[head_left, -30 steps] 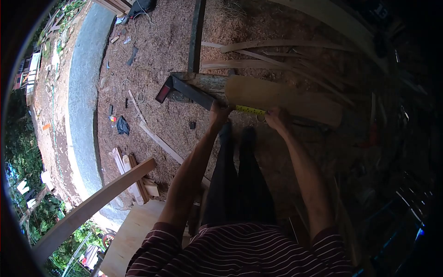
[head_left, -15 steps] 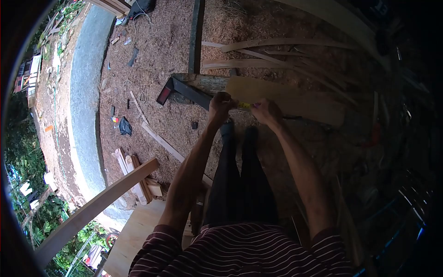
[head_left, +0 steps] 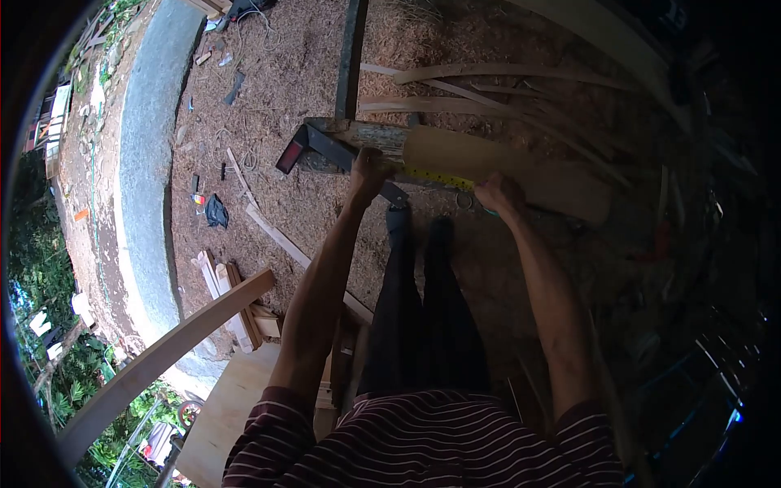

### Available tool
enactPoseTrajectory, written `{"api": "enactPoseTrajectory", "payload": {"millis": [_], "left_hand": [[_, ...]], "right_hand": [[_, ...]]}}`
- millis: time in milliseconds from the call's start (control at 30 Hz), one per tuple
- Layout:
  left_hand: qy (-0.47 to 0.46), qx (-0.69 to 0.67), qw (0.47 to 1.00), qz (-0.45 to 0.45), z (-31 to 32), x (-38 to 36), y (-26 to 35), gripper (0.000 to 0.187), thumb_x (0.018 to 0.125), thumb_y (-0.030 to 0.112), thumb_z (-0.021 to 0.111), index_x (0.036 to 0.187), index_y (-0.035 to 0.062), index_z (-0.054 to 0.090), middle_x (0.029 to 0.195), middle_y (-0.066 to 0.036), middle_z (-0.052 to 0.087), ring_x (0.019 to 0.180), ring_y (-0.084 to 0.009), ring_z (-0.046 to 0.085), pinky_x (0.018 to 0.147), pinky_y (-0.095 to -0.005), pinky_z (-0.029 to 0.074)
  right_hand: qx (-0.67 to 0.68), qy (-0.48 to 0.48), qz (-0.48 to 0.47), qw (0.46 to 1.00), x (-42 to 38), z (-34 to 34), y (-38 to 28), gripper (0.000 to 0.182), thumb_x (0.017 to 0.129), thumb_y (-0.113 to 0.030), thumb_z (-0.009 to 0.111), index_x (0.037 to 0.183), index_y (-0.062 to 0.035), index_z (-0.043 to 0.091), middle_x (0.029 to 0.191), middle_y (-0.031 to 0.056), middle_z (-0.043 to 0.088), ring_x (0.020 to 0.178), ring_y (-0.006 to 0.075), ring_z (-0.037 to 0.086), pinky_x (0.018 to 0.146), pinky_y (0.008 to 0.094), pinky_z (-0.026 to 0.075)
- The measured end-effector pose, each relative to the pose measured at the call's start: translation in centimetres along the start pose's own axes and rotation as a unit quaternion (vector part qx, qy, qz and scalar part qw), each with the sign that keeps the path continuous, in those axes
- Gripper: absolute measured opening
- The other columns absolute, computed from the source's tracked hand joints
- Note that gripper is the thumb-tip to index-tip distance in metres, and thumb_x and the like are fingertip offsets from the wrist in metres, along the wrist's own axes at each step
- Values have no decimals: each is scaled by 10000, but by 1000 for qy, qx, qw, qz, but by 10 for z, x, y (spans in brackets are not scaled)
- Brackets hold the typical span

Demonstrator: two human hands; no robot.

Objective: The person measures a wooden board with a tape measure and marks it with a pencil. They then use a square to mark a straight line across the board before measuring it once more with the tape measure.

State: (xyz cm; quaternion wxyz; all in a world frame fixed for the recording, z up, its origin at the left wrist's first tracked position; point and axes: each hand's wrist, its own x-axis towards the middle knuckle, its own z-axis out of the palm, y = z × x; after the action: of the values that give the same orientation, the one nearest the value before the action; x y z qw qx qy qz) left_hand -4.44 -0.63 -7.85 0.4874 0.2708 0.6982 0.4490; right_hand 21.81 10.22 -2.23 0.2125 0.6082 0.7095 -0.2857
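Observation:
A yellow tape measure (head_left: 439,177) is drawn out between my hands along the near edge of a flat wooden board (head_left: 464,152). My left hand (head_left: 372,171) pinches its left end, close to the board's left end. My right hand (head_left: 500,195) is closed around the other end; the case is mostly hidden in the fingers. Beneath the board lies a worn, weathered timber (head_left: 378,138). A dark L-shaped piece with a reddish end (head_left: 329,149) rests across that timber, passing under my left hand toward my feet.
Long thin wood strips (head_left: 488,75) lie beyond the board on shavings-covered ground. A dark post (head_left: 348,65) meets the timber. At lower left, a plank (head_left: 171,354) slants over stacked wood pieces (head_left: 228,297) beside a plywood sheet (head_left: 232,415). A concrete kerb (head_left: 150,163) runs along the left.
My hands have moved apart, the left one leftward and the right one rightward. A longer stretch of yellow tape now shows between them.

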Motion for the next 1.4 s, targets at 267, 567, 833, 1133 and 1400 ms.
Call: {"api": "enactPoseTrajectory", "payload": {"millis": [267, 567, 833, 1133, 1400], "left_hand": [[62, 201, 977, 32, 5, 10, -18, 668, 608, 185, 835, 1141, -2, 477, 1053, -244, 506, 948, -358, 552, 858, -444, 481], [75, 257, 963, 38, 27, -6, 0, 698, 608, 269, 845, 1155, 62, 465, 1107, -251, 415, 961, -419, 523, 841, -469, 485], [94, 274, 955, 56, 35, -10, 2, 723, 654, 330, 835, 1187, 34, 444, 1109, -231, 414, 951, -380, 524, 846, -439, 476], [95, 252, 963, -6, 39, -14, 18, 792, 637, 351, 834, 1212, 21, 402, 1141, -243, 384, 1001, -414, 515, 833, -484, 479], [94, 239, 966, -14, 39, -11, 17, 828, 634, 353, 838, 1223, -7, 380, 1151, -248, 371, 1026, -405, 492, 856, -466, 475]], "right_hand": [[-2, 41, 21, 999, -5, 0, -17, 373, 820, -372, 553, 863, -31, 696, 859, 217, 671, 824, 389, 655, 742, 465, 518], [-13, 91, 33, 995, -6, 0, -7, 358, 828, -360, 561, 937, -47, 698, 930, 192, 678, 894, 367, 653, 769, 458, 520], [11, 47, 50, 998, -3, 2, 0, 382, 850, -366, 516, 1026, -62, 665, 1038, 195, 650, 992, 375, 616, 854, 538, 463], [18, 55, 42, 997, -4, 4, 2, 341, 845, -333, 529, 948, -53, 694, 981, 178, 668, 978, 369, 622, 823, 539, 476], [28, 82, 23, 996, -7, 6, 3, 391, 795, -449, 635, 931, -89, 705, 980, 173, 667, 969, 374, 623, 814, 553, 479]]}}
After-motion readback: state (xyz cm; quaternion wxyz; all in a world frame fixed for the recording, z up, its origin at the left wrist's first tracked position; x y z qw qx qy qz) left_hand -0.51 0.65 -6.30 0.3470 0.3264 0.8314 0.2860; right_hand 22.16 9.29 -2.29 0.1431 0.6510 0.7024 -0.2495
